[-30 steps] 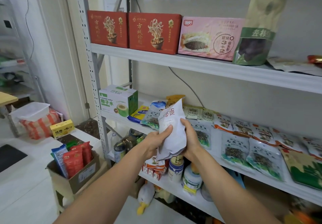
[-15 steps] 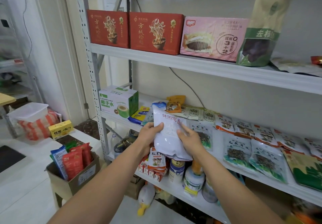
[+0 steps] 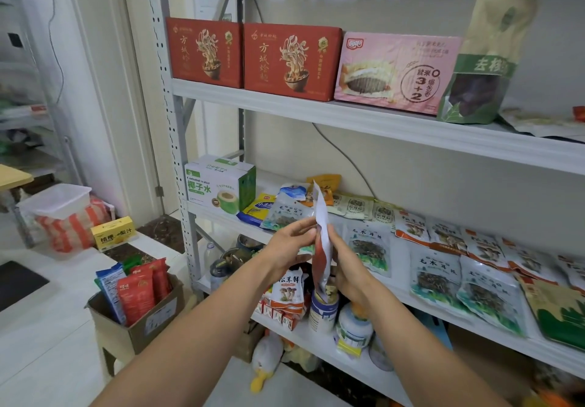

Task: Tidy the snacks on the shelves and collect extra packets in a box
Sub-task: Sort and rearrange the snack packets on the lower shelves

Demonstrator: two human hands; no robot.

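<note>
A: Entry, item 1?
B: Packet (image 3: 320, 245), white w/ red lower part. Held edge-on, upright, in front of mid shelf (image 3: 218, 218), above jars (image 3: 323, 310) on the shelf below.

A: Hands?
B: L hand (image 3: 289, 245) pinches near face; R hand (image 3: 346, 270) fingers wrap far side. Both clamped on it, neither one free.

A: Risks?
B: 1) Thin, slick pouch, narrow grip. If one hand lets go early it prob. slides down onto the jars and tips them. 2) Flat packs (image 3: 367, 246) lie loose at the shelf lip, some overhanging; a sleeve or wrist brushing past could drag them off. 3) If it's an extra: box (image 3: 164, 311) is low and well to the L, already crowded w/ upright packets. A toss likely bounces out; needs placing by hand.

A: Edges?
B: Shelf lip just beyond knuckles. Steel post (image 3: 175, 153) stands between shelf bay and box, so the swing L must clear it. Carton (image 3: 218, 186) blocks L end of mid shelf. Top shelf well above, no issue.

A: Room?
B: Open air on the near side, toward the body. Floor (image 3: 38, 359) round the box looks free. On mid shelf, only a small bare patch near the carton; the rest is taken.
</note>
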